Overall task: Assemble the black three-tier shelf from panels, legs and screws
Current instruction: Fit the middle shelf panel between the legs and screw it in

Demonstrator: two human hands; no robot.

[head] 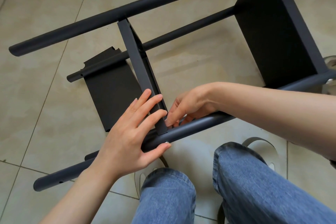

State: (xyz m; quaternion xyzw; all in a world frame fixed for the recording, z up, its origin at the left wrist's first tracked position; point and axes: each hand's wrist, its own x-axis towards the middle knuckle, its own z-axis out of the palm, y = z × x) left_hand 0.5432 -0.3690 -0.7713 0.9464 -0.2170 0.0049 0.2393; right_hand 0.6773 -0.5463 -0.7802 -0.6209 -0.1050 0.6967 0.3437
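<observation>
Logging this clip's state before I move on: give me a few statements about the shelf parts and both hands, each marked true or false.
1. The left hand rests on the middle panel and the near leg. True.
2. The right hand holds a screwdriver. False: no tool shows; its fingers work at the panel-leg joint.
3. A loose panel lies flat on the tile floor. True.
4. All three panels are fitted. False: only the end panel and the middle one sit between legs.
5. The frame stands upright. False: it lies on its side.
</observation>
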